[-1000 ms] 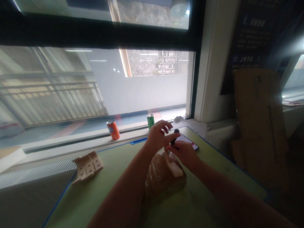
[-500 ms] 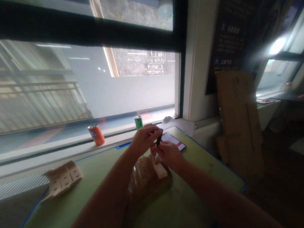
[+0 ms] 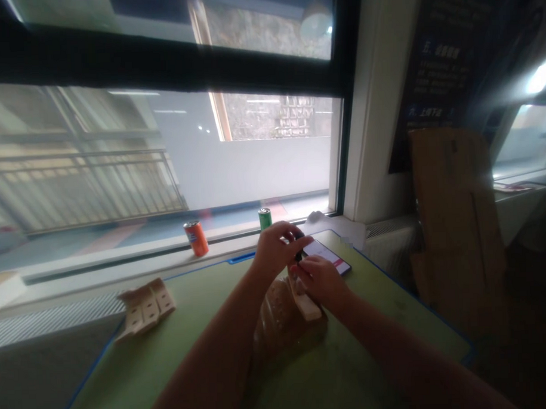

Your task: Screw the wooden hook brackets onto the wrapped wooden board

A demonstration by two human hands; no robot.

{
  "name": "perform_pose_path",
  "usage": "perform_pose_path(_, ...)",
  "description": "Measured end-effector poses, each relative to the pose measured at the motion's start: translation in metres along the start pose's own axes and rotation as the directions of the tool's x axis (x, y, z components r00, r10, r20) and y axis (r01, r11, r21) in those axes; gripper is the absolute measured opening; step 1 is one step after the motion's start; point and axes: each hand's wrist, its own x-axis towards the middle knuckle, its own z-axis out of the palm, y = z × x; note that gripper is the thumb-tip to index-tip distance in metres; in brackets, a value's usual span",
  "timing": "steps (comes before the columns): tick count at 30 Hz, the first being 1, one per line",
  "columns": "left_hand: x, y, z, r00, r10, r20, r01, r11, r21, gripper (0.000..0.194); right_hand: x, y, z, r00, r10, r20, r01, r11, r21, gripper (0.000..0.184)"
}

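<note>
My left hand (image 3: 274, 245) is closed around the top of a small black tool (image 3: 298, 255), which looks like a handle; its exact kind is hidden by the fingers. Just below, my right hand (image 3: 322, 275) is closed in a pinch at the tool's lower end, close to a pale wooden strip (image 3: 309, 308). What the right fingertips grip is too small to make out. That strip lies on a brown block wrapped in clear plastic or tape (image 3: 277, 315), under both hands.
A phone (image 3: 331, 256) with a lit screen lies behind my right hand on the green table (image 3: 205, 302). A brown holed cardboard piece (image 3: 149, 307) is at the left edge. Orange (image 3: 196, 239) and green (image 3: 265, 218) cans stand on the windowsill. Tall cardboard (image 3: 457, 222) leans at right.
The whole view has shifted, so everything appears further right. My left hand has turned slightly around the black tool, its fingers now more arched. My right hand stays at the wooden strip.
</note>
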Motion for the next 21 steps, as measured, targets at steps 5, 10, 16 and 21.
perform_pose_path(5, 0.002, 0.004, -0.008, 0.985, -0.037, 0.167, 0.047, 0.997, -0.058, 0.025, 0.0, 0.002, -0.001, 1.0, -0.011, 0.013, 0.011, 1.0, 0.015, 0.027)
perform_pose_path(10, 0.0, 0.007, -0.012, 0.894, -0.019, 0.447, 0.19, 0.921, -0.341, 0.03, 0.0, 0.003, -0.001, 1.0, -0.021, 0.013, 0.021, 1.0, 0.013, 0.03)
perform_pose_path(16, -0.002, -0.005, -0.003, 0.974, -0.049, 0.219, 0.103, 0.964, -0.243, 0.04, -0.001, 0.002, -0.003, 0.999, -0.019, 0.037, 0.018, 0.999, 0.029, 0.029)
perform_pose_path(21, -0.001, -0.001, -0.001, 0.992, -0.013, 0.125, 0.027, 0.994, -0.107, 0.028, -0.001, 0.003, -0.001, 0.999, -0.017, 0.027, 0.016, 1.0, 0.013, 0.029)
